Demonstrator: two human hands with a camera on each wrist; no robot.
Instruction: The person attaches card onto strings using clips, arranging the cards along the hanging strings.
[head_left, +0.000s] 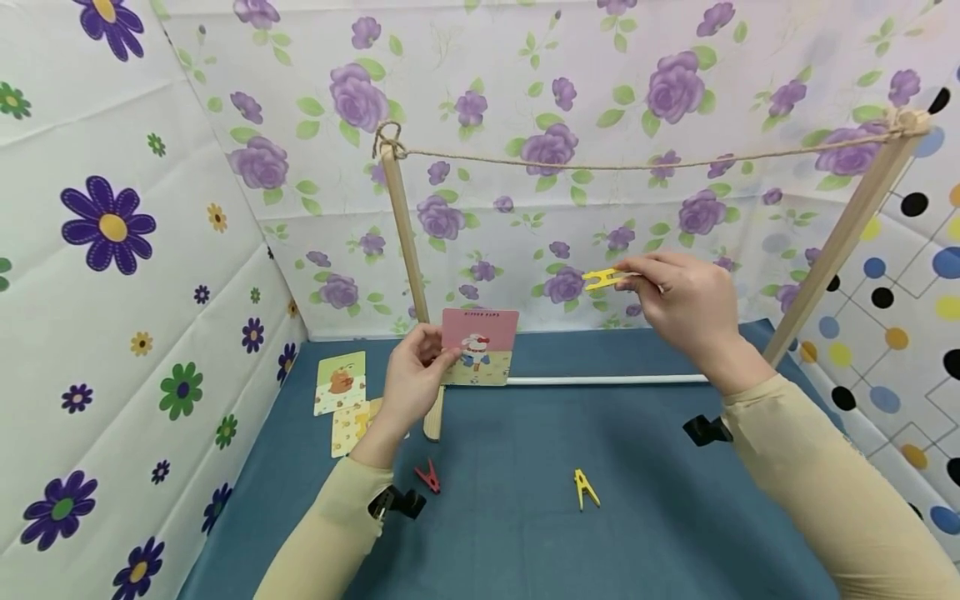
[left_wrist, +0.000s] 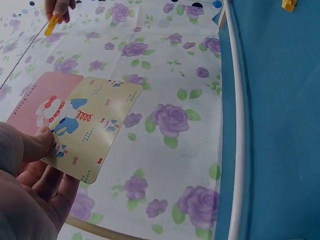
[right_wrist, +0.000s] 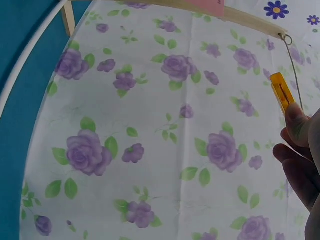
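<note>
My left hand (head_left: pixel 414 371) pinches a pink and cream card (head_left: pixel 480 346) by its left edge, thumb in front and fingers behind. On the card is a white cartoon figure with a red bow, also plain in the left wrist view on the same card (left_wrist: pixel 75 125). Out to the right, my right hand (head_left: pixel 682 300) pinches a yellow clothespin (head_left: pixel 600 279) between thumb and fingertips, its jaw end pointing left. A thin rope (head_left: pixel 585 167) hangs above both hands. In the right wrist view the yellow clothespin (right_wrist: pixel 283 92) overlaps the area beside the rope.
Wooden posts (head_left: pixel 408 237) (head_left: pixel 847 233) hold the rope at either end. A white rod (head_left: pixel 607 380) runs low between them. A red clothespin (head_left: pixel 428 477) and another yellow clothespin (head_left: pixel 585 489) lie on the blue cloth (head_left: pixel 510 533). Two cards (head_left: pixel 340 383) lie at left.
</note>
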